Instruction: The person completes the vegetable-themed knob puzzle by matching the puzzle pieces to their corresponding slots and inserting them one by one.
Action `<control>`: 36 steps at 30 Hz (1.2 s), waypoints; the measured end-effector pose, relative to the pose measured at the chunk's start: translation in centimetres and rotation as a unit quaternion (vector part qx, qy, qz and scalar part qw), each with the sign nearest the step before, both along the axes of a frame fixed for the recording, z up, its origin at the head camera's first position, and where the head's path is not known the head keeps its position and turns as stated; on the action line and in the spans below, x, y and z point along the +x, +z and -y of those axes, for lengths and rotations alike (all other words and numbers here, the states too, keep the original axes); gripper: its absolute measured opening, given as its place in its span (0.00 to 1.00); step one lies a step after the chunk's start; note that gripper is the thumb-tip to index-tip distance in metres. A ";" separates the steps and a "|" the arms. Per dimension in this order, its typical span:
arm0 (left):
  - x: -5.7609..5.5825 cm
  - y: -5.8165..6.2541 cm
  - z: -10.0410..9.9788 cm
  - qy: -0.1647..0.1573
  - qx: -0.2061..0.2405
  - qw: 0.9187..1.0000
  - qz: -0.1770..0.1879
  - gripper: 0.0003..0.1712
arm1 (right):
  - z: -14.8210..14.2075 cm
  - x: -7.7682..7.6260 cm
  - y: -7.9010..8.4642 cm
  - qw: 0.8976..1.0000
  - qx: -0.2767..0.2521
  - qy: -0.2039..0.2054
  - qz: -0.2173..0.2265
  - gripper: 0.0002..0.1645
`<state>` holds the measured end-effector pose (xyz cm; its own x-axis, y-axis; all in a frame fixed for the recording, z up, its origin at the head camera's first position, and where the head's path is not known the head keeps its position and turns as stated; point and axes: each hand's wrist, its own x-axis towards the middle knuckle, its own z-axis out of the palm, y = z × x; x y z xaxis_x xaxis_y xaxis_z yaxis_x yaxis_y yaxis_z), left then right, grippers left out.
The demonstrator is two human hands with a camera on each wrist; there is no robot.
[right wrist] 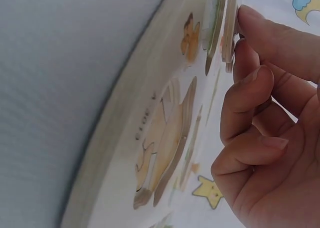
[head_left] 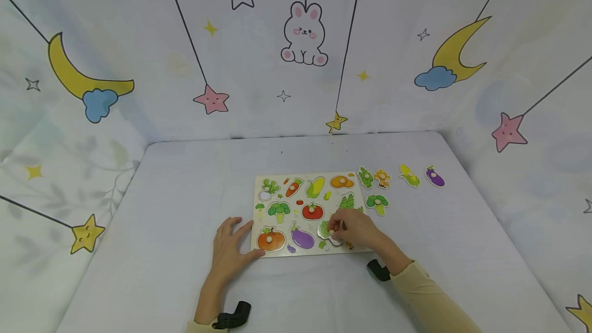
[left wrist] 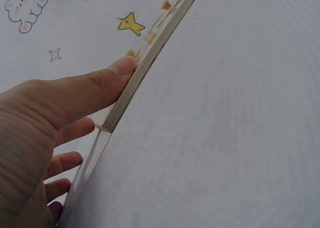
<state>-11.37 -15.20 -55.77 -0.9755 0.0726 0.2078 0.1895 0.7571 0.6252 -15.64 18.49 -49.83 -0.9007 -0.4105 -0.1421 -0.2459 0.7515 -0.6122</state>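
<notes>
Pinches a green-topped vegetable piece (head_left: pixel 325 229) in the right hand (head_left: pixel 355 227), bringing thumb and forefinger together with barely a gap and bending the other fingers loosely toward the palm. Holds that piece over the puzzle board (head_left: pixel 330 204), toward five o'clock from its middle; cannot tell whether touching the surface beneath. Spreads the left hand (head_left: pixel 231 245) at the board's nine o'clock side, parting thumb and fingers widely. Rests the thumb on the eight o'clock corner and brings the forefinger to the edge at nine o'clock, without curling round anything. Seen in the board: a pumpkin (head_left: pixel 277 242) toward eight o'clock and a tomato (head_left: pixel 312 215) near the middle. Lying loose on the bench (head_left: pixel 162 220), toward two o'clock: asparagus (head_left: pixel 365 177), mushroom (head_left: pixel 382 178), corn (head_left: pixel 409 175) and, farthest out, eggplant (head_left: pixel 435 177); at three o'clock, broccoli (head_left: pixel 377 202).
</notes>
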 end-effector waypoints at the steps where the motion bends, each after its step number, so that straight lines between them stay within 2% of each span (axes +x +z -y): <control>1: 0.0 0.0 0.0 0.000 0.000 1.000 0.002 0.46 | 0.0 0.0 0.0 1.000 0.002 -0.002 0.000 0.07; 6: 0.1 0.0 0.0 0.001 0.003 1.000 0.014 0.47 | 0.0 0.0 -0.3 1.000 0.012 -0.011 0.006 0.08; 20: 0.1 0.1 -0.1 0.002 0.002 1.000 0.018 0.47 | 0.2 0.1 -0.6 0.998 0.020 -0.034 0.039 0.09; 30: 0.1 0.0 -0.1 0.003 -0.007 1.000 0.006 0.46 | 0.3 0.2 -0.6 0.999 0.031 -0.023 0.011 0.09; 36: 0.1 0.0 0.0 0.002 -0.002 1.000 0.015 0.46 | 0.6 0.6 -0.4 0.998 0.048 -0.030 -0.005 0.09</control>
<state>-11.28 -15.16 -55.75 -0.9817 0.0698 0.1773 0.1674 0.7602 0.6278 -15.08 17.88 -50.27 -0.9247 -0.3410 -0.1692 -0.2044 0.8198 -0.5350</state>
